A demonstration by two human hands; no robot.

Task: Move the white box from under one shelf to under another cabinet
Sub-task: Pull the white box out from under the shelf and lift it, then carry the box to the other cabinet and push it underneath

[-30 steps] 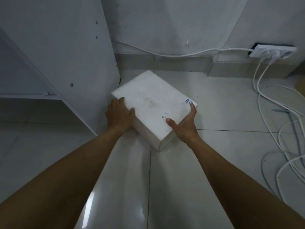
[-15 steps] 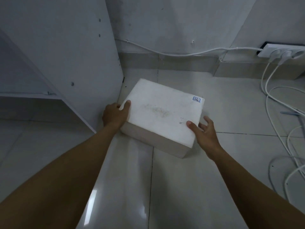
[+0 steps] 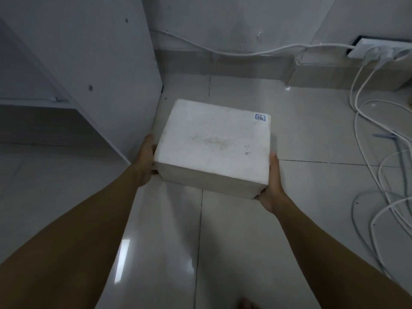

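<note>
The white box [image 3: 214, 141] is a flat foam-like block with a small blue label at its far right corner and a faint stain on top. It is held between both hands above the tiled floor, near side facing me. My left hand [image 3: 146, 159] presses its left side, fingers under the edge. At the box's near right corner, my right hand [image 3: 273, 186] grips the right side. A white cabinet [image 3: 93, 63] stands at the left with an open gap [image 3: 44, 123] beneath its shelf.
Several white cables [image 3: 379, 175] lie looped on the floor at the right, running up to a power strip [image 3: 374, 49] on the wall. One cable [image 3: 223, 51] runs along the back wall. Glossy floor tiles [image 3: 223, 241] spread below my arms.
The box has turned clockwise and come toward me, away from the cabinet's side. My right hand, open beside it half a second ago, now grips its right side.
</note>
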